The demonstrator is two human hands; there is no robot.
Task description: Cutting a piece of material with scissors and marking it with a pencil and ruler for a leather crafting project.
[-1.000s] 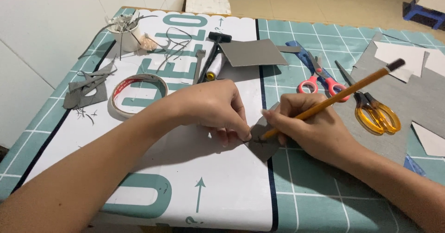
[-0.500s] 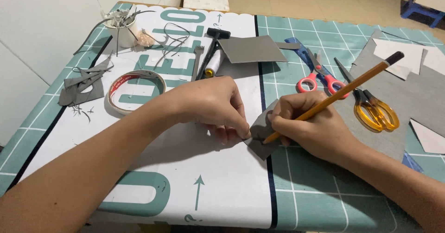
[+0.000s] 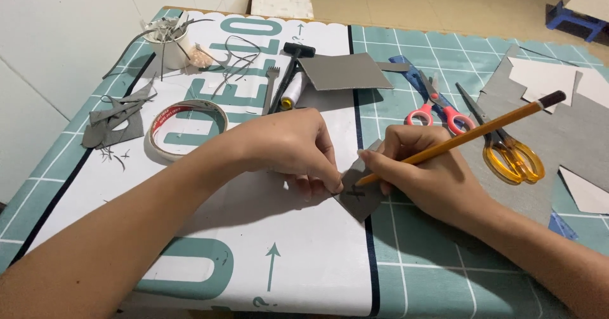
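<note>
1. The left hand (image 3: 288, 147) is lying knuckles-up on the worktop (image 3: 444, 262), fingertips pressed together on the left edge of a small grey piece (image 3: 363, 195), pinning it flat.
2. The right hand (image 3: 431, 176) is pinching a yellow pencil (image 3: 469, 135) in a writing grip; the tip is touching the grey piece, where a dark cross mark is showing.
3. The grey piece is sitting near the middle of the worktop, straddling the seam between the white printed sheet (image 3: 254, 243) and the teal grid mat.
4. Just beyond the right hand, red-handled scissors (image 3: 438, 103) are lying; yellow-handled scissors (image 3: 507, 147) are lying to their right.
5. A roll of tape (image 3: 188, 128) is resting on the white sheet, left of the left forearm.
6. A larger grey sheet (image 3: 346, 71) is lying at the far middle, a spool of thread (image 3: 293, 90) just beside it on the left.
7. A white cup (image 3: 170, 36) holding grey strips is standing at the far left corner; grey offcuts (image 3: 117, 119) are lying near the left edge.
</note>
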